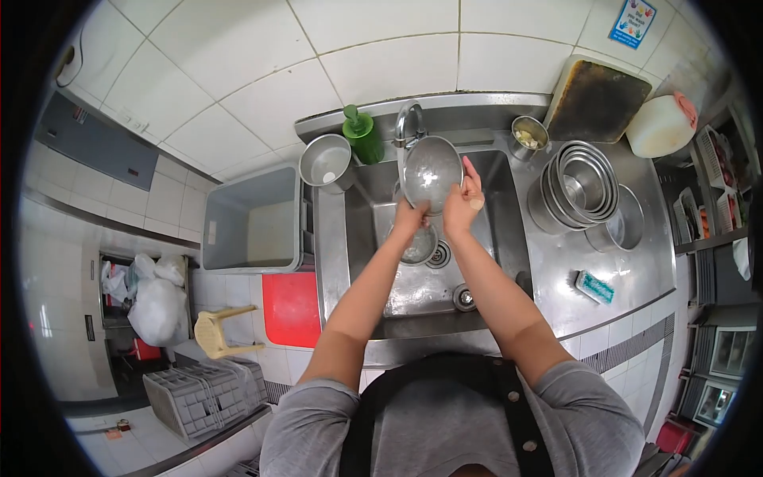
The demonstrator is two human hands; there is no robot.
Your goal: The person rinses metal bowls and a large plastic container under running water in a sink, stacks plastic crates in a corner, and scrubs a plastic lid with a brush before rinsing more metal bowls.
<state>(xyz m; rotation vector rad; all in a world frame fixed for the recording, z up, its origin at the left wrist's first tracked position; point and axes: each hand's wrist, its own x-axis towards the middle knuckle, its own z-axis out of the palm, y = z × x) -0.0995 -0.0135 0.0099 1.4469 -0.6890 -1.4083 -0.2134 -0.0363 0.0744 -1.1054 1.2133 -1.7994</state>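
A round metal bowl (433, 171) is tilted up under the curved faucet (410, 123), over the back of the sink (493, 262). My right hand (462, 203) grips its right rim, with the fingers partly behind it. At the near edge, my left hand (411, 221) is closed on the same bowl; some of its fingertips are hidden. Just below my hands, a second metal bowl (419, 246) sits in the sink, partly covered by my left hand. Close by on the sink's back left corner are a green pump bottle (364, 137) and a metal pot (326, 161).
Nested metal pots (584, 187), a small metal cup (528, 137) and a teal-and-white scrub brush (595, 287) rest on the right counter. A dark-stained board (598, 99) leans against the wall. Left of the sink are a grey bin (253, 219) and a red stool-like surface (291, 310).
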